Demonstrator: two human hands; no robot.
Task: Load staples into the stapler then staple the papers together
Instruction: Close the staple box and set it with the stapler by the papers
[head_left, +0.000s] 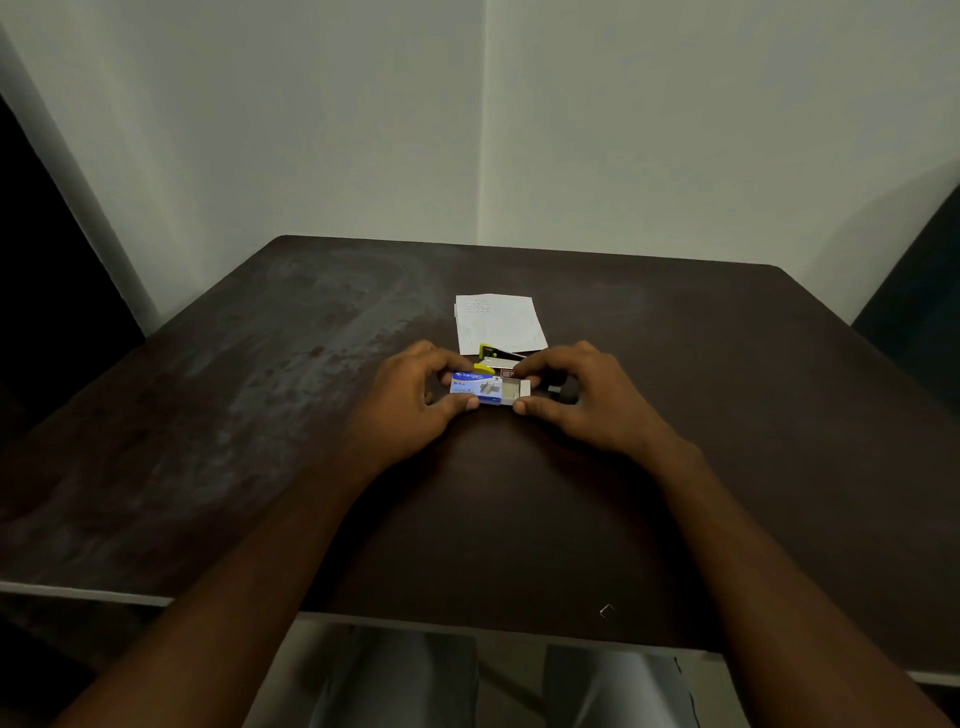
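A small blue staple box (480, 387) sits between both hands at the middle of the table, its white inner tray (519, 387) slid partly out to the right. My left hand (415, 395) pinches the blue sleeve. My right hand (582, 397) pinches the tray's end. Just behind the box lies the yellow and black stapler (493, 358), opened, with its metal rail showing. The white papers (498, 322) lie flat beyond the stapler.
The dark brown table (260, 415) stands in a corner of pale walls. A loose bent staple (607, 610) lies near the front edge. A small dark object (566, 392) sits behind my right hand. My knees show below the table edge.
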